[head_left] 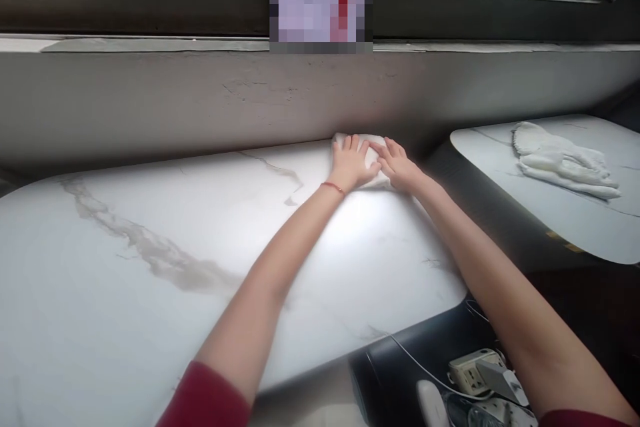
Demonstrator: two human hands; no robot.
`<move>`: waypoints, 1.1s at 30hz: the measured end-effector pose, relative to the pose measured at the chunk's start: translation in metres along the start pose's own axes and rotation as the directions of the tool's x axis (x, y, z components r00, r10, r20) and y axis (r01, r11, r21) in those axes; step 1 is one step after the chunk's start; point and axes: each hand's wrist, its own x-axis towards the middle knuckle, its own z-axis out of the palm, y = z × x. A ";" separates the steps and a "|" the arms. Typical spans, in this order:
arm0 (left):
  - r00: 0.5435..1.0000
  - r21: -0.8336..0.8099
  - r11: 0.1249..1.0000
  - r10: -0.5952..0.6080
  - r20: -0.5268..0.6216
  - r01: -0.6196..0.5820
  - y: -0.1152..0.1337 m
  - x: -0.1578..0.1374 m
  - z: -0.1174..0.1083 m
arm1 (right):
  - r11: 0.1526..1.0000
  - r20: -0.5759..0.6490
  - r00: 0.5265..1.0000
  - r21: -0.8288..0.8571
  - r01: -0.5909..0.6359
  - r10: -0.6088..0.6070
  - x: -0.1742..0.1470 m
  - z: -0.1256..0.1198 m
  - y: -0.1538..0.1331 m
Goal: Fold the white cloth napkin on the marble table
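Observation:
A folded white cloth [371, 159] lies at the far right corner of a white marble-patterned table [150, 213]. My left hand [351, 161] rests flat on the cloth, fingers spread and pointing away from me. A thin red bracelet [334, 187] circles that wrist. Against the right side of the cloth is my right hand [400, 165], its fingers stretched out and touching the cloth, close to the left hand's thumb. Both arms reach far forward over the tabletop. The cloth's middle is partly covered by the hands.
A low wall [225, 93] runs along the table's far edge, below windows. Another marble-patterned table [500, 160] at right bears a crumpled white cloth [560, 160]. Below the near edge are a power strip [470, 370], a plugged-in adapter [500, 380] and a white cable [425, 370].

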 end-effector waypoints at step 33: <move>0.980 0.148 0.969 0.201 0.008 -0.200 0.042 -0.227 -0.029 | 0.988 -0.239 0.959 -0.049 0.147 -0.154 -0.234 0.004 -0.120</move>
